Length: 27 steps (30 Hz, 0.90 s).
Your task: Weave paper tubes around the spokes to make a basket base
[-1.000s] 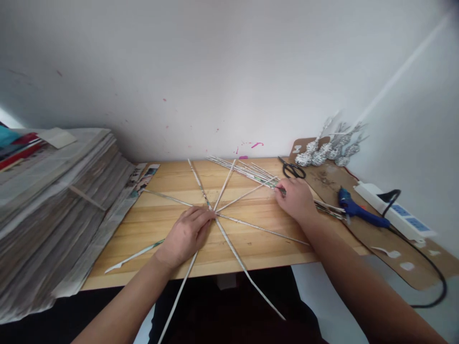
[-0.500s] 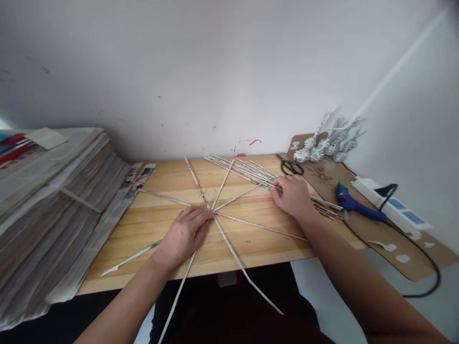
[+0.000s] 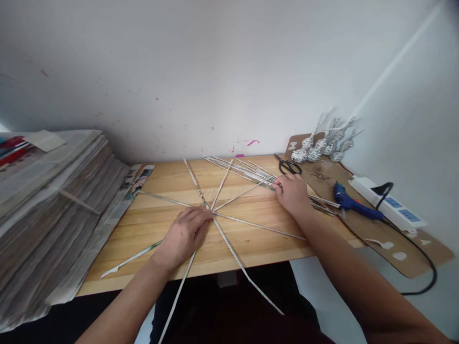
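Note:
Several thin rolled-paper sticks [image 3: 229, 243] cross at one centre and fan out like spokes on the wooden table. My left hand [image 3: 186, 234] is closed at that crossing, its fingertips pinching the sticks there and hiding part of the centre. Two of the spokes hang past the table's front edge. Farther right, my right hand [image 3: 292, 193] has its fingers curled on a bundle of loose paper sticks [image 3: 247, 169]. Its palm covers the middle of the bundle, so how many sticks it grips cannot be seen.
Tall stacks of newspaper [image 3: 71, 191] stand at the left. Black scissors [image 3: 289, 166] lie behind my right hand. On cardboard at the right are a blue glue gun [image 3: 355, 205], a white power strip [image 3: 389, 203] and woven paper pieces [image 3: 315, 148]. A torn paper strip [image 3: 132, 258] lies front left.
My left hand stays at the crossing. My right hand remains on the loose bundle, its fingers shifting slightly there. The view has turned slightly.

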Motion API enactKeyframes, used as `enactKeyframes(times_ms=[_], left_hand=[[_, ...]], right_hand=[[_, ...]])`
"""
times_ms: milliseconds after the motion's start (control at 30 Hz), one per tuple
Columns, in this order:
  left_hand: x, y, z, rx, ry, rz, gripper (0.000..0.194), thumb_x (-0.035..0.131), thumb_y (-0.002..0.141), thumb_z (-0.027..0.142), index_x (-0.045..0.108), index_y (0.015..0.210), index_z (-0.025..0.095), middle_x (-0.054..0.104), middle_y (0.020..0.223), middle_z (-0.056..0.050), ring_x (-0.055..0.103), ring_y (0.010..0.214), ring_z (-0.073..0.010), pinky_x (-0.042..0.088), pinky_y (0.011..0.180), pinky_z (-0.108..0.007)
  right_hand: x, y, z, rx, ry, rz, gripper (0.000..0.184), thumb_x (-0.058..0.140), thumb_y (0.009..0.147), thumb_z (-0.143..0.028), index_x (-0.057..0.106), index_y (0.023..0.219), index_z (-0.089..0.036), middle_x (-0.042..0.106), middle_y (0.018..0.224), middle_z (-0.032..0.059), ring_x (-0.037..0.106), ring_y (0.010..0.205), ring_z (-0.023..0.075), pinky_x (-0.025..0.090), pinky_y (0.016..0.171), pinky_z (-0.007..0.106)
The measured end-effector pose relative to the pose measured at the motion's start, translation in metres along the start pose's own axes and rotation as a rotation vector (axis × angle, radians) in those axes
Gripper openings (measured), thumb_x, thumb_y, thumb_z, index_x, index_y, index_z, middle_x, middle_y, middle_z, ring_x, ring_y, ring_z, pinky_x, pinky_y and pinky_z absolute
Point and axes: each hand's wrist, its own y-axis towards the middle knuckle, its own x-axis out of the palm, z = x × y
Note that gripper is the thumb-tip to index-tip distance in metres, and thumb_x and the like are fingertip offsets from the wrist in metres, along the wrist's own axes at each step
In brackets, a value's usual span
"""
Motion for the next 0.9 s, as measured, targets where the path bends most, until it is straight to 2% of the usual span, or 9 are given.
enactKeyframes(times_ms=[133, 267, 433, 567, 900], left_hand=[[0.001, 0.000, 0.000, 0.008, 0.006, 0.010, 0.026, 0.054, 0.097, 0.013, 0.064, 0.118, 0.024, 0.072, 0.117, -0.003, 0.063, 0.113, -0.0193, 0.050, 0.103, -0.038], [0.001, 0.000, -0.001, 0.017, 0.010, 0.017, 0.026, 0.054, 0.097, 0.012, 0.065, 0.117, 0.024, 0.072, 0.117, -0.004, 0.063, 0.113, -0.0203, 0.051, 0.103, -0.038], [0.001, -0.001, -0.002, 0.024, 0.032, 0.013, 0.026, 0.054, 0.097, 0.013, 0.065, 0.118, 0.023, 0.073, 0.117, -0.005, 0.064, 0.112, -0.0210, 0.052, 0.102, -0.039], [0.002, -0.001, -0.003, 0.030, 0.034, 0.020, 0.025, 0.054, 0.097, 0.014, 0.065, 0.118, 0.024, 0.073, 0.117, -0.005, 0.064, 0.112, -0.0211, 0.053, 0.102, -0.040], [0.004, -0.003, -0.009, 0.055, 0.032, 0.005, 0.024, 0.054, 0.098, 0.016, 0.062, 0.119, 0.024, 0.071, 0.117, -0.004, 0.062, 0.113, -0.0211, 0.052, 0.102, -0.041]], right_hand=[[-0.006, 0.002, -0.002, -0.002, -0.032, 0.026, 0.020, 0.048, 0.095, -0.023, 0.067, 0.094, -0.015, 0.070, 0.097, 0.0139, 0.056, 0.092, 0.0282, 0.034, 0.080, 0.038], [-0.006, 0.004, -0.005, -0.001, -0.038, -0.053, 0.022, 0.045, 0.098, -0.023, 0.066, 0.096, -0.015, 0.072, 0.091, 0.0129, 0.058, 0.085, 0.0273, 0.033, 0.077, 0.037], [-0.002, 0.006, -0.004, -0.042, 0.038, -0.032, 0.022, 0.047, 0.095, -0.017, 0.067, 0.104, -0.015, 0.073, 0.106, 0.0134, 0.059, 0.098, 0.0284, 0.036, 0.083, 0.036], [-0.002, 0.005, 0.002, -0.053, 0.053, 0.010, 0.029, 0.047, 0.095, -0.016, 0.067, 0.116, -0.014, 0.072, 0.108, 0.0136, 0.060, 0.098, 0.0285, 0.038, 0.086, 0.036], [0.000, -0.001, -0.001, -0.047, 0.105, 0.061, 0.025, 0.048, 0.098, -0.022, 0.072, 0.103, -0.016, 0.070, 0.100, 0.0131, 0.059, 0.096, 0.0259, 0.042, 0.087, 0.034]])
